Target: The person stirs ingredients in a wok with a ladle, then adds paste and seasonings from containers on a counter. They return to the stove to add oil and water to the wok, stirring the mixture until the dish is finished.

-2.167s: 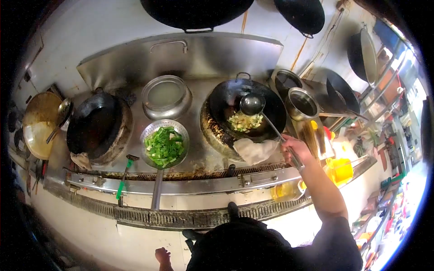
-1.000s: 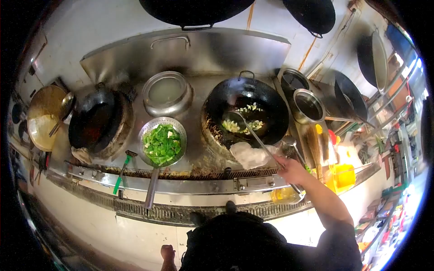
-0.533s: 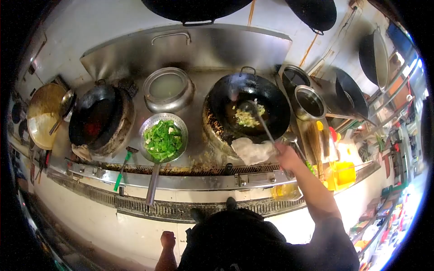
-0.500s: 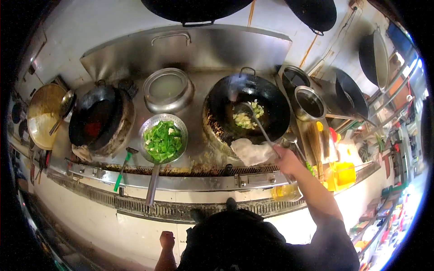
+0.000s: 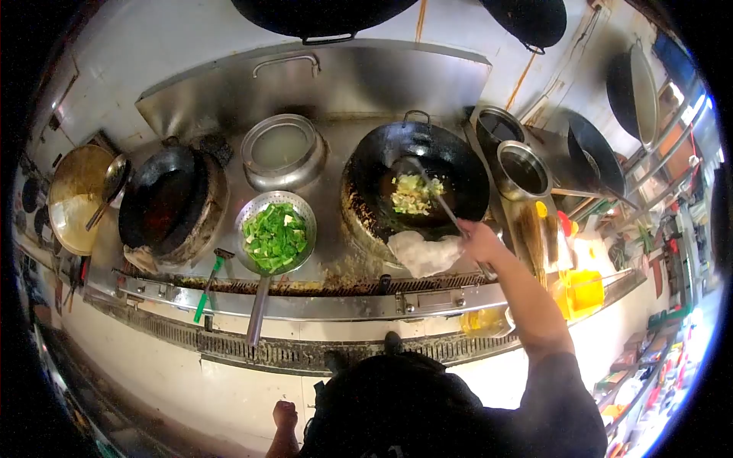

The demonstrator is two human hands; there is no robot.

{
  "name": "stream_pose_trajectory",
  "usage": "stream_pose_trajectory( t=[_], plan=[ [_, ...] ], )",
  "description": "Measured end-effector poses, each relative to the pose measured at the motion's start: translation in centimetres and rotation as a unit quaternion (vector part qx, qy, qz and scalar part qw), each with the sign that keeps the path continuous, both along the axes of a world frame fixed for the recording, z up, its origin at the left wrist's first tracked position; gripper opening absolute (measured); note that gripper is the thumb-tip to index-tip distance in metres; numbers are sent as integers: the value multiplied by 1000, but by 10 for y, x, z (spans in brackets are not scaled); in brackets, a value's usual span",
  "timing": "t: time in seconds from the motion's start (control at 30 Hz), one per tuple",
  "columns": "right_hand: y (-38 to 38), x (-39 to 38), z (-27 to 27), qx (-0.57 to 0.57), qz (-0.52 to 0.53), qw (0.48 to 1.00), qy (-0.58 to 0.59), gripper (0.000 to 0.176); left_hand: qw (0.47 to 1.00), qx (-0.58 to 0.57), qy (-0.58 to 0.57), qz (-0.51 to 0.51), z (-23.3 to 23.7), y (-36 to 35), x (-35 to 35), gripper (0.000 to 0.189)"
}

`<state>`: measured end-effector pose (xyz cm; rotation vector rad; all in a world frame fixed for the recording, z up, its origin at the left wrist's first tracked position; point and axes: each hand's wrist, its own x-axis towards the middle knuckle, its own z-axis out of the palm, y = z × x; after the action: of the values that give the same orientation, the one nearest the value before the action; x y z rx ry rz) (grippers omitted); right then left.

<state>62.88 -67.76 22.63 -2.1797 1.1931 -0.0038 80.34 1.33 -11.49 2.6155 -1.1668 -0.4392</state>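
Observation:
My right hand (image 5: 482, 244) is closed around the handle of a ladle (image 5: 446, 207), which slants down into the large black wok (image 5: 463, 172). Chopped pale and green food (image 5: 412, 198) lies in the bottom of the wok, with the ladle's blurred head at its far side. Just left of that hand, a whitish cloth (image 5: 422, 254) drapes over the wok's near rim. My left hand (image 5: 285, 414) hangs low beside my body, curled into a fist, with nothing visible in it.
A perforated strainer (image 5: 259, 305) of cut green vegetables (image 5: 275, 238) rests left of the wok. Behind it stands a metal pot (image 5: 284, 179) of cloudy liquid. Another wok (image 5: 164, 191) sits farther left, a green-handled scraper (image 5: 211, 286) nearby. Metal containers (image 5: 524, 172) stand at the right.
My right hand has shifted slightly forward with the ladle, whose head has moved from over the food to its far side. The food has spread a little. My left hand is slightly lower.

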Motion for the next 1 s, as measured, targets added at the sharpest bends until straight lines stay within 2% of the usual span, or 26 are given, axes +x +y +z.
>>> stream_pose_trajectory(
  t=[0.03, 0.07, 0.1, 0.13, 0.17, 0.2, 0.3, 0.33, 0.37, 0.4, 0.43, 0.47, 0.5, 0.53, 0.57, 0.6, 0.63, 0.67, 0.7, 0.73, 0.77, 0.83, 0.87, 0.93, 0.97, 1.0],
  plan=[
    [10, -3, 27, 70, 28, 996, 43, 67, 1000, -2, 1, 2, 3, -7, -1, 8],
    [28, -14, 40, 61, 48, 995, 55, 66, 931, -145, 206, 262, 11, -20, -4, 8],
    [35, -23, 41, 60, 53, 995, 57, 66, 737, -268, 384, 487, 17, -29, -7, 8],
    [40, -35, 39, 43, 61, 996, 57, 62, 730, -247, 383, 509, 48, -47, -10, 7],
    [42, -43, 37, 27, 69, 996, 56, 58, 728, -245, 382, 514, 46, -44, -14, 7],
    [41, -46, 27, 32, 69, 995, 57, 58, 736, -248, 391, 494, 45, -44, -14, 6],
    [26, -37, -10, -70, -9, 997, 32, 57, 755, -285, 388, 445, 18, -36, -7, 9],
    [24, -27, -18, -72, -60, 996, 5, 57, 933, -109, 233, 251, 20, -36, -1, 13],
    [25, -21, -26, -69, -110, 991, -22, 58, 995, 86, 50, 26, 24, -31, 2, 17],
    [25, -12, -19, -82, -103, 991, -4, 59, 994, 92, 49, 33, 30, -33, 3, 17],
    [27, -13, -13, -76, -91, 993, -7, 59, 992, 120, -7, -33, 30, -36, 5, 20],
    [24, -19, -4, 24, -79, 995, -54, 59, 982, 150, -63, -96, 33, -36, 7, 23],
    [22, -23, 2, 124, -68, 985, -98, 60, 991, -24, 97, 88, -22, -8, 13, 18],
    [25, -30, 5, 130, -57, 985, -100, 60, 944, -83, 205, 243, -17, -8, 19, 13],
    [32, -42, 6, 70, 16, 992, -99, 59, 859, -145, 305, 386, -11, -24, 29, 10],
    [34, -49, 5, 7, 85, 992, -98, 58, 784, -209, 353, 465, 16, -44, 34, 10],
    [31, -48, 4, 11, 87, 991, -98, 58, 697, -270, 397, 534, 63, -70, 38, 11],
    [28, -46, 4, 4, 89, 995, -41, 58, 682, -249, 405, 556, 88, -90, 48, 12],
    [25, -44, 4, -4, 88, 996, 16, 58, 685, -248, 404, 554, 88, -92, 60, 12],
    [22, -34, -5, 33, 28, 999, -2, 57, 645, -289, 431, 562, 81, -95, 75, 13],
    [18, -23, -25, 29, 26, 999, -2, 57, 600, -329, 457, 568, 77, -101, 86, 15],
    [14, -4, -62, -153, -74, 979, -115, 55, 600, -398, 427, 548, 93, -122, 108, 23],
    [19, 5, -53, -153, -72, 979, -113, 55, 573, -444, 468, 505, 92, -121, 126, 27],
    [33, 23, -11, 18, -102, 991, -85, 54, 527, -506, 513, 452, 103, -132, 155, 30],
    [42, 16, 11, 17, -104, 991, -86, 54, 507, -523, 521, 444, 121, -147, 163, 31],
    [53, 7, 33, 44, -46, 996, -59, 56, 506, -524, 522, 444, 143, -162, 169, 31]
  ],
)
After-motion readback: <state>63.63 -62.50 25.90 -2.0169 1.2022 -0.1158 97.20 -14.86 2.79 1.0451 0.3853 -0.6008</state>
